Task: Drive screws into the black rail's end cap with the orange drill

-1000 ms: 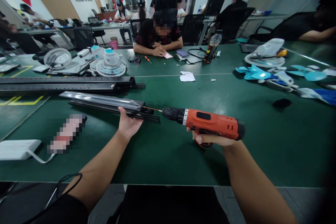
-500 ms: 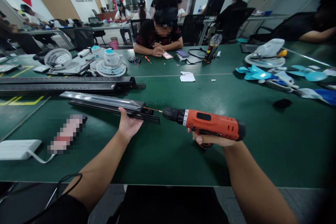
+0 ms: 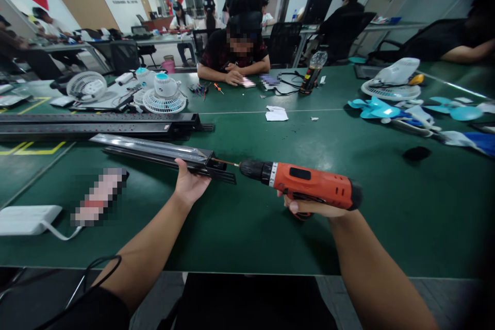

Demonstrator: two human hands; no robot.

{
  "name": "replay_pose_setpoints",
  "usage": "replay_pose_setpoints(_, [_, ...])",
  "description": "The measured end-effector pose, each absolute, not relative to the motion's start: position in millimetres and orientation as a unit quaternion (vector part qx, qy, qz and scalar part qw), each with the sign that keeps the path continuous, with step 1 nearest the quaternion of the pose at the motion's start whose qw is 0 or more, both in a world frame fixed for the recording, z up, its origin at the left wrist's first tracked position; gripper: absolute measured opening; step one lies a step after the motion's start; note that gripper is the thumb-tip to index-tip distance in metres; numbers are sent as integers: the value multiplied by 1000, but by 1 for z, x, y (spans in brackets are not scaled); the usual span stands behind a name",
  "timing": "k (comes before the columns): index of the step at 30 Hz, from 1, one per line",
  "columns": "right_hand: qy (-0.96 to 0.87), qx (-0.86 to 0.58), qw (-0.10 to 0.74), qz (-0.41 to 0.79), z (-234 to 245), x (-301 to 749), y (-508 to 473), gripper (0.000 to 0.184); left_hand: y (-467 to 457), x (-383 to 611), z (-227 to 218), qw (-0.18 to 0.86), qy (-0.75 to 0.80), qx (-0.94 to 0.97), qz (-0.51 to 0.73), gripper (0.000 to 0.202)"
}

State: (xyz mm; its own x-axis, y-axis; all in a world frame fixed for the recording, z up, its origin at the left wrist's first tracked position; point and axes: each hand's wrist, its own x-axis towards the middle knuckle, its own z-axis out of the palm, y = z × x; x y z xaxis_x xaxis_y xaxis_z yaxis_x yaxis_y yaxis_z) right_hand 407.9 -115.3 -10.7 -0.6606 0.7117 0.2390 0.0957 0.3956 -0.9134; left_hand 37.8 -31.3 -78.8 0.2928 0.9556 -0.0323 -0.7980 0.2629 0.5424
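Two hands drive a cordless drill into a black metal rail on a green table.

The left hand point(image 3: 189, 184) presses spread fingers on the black rail point(image 3: 162, 153)'s near right end; the right hand point(image 3: 309, 207) is wrapped around the orange drill point(image 3: 309, 185), its bit touching the rail's end.

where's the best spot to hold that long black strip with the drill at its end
Probably grip the long black strip near its right end, from the near side, as the left hand does: it lies flat on the table, and the orange drill in the right hand meets that end along its length.
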Motion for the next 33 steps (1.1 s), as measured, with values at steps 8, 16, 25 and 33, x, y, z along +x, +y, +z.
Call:
replay_pose_setpoints(8, [-784, -253, 323, 467, -11, 409, -115, 18, -31, 38, -80, 770, 178, 231, 568, 71])
replay_pose_setpoints(16, [-779, -232, 329, 480, -11, 408, -113, 23, -31, 36, -80, 775, 172, 223, 566, 70])
replay_pose_setpoints(25, [-781, -271, 314, 467, -10, 409, -117, 19, -33, 42, -77, 764, 179, 217, 580, 67])
replay_pose_setpoints(33, [-793, -256, 302, 463, -7, 410, -115, 16, -31, 39, -80, 776, 167, 216, 569, 68])
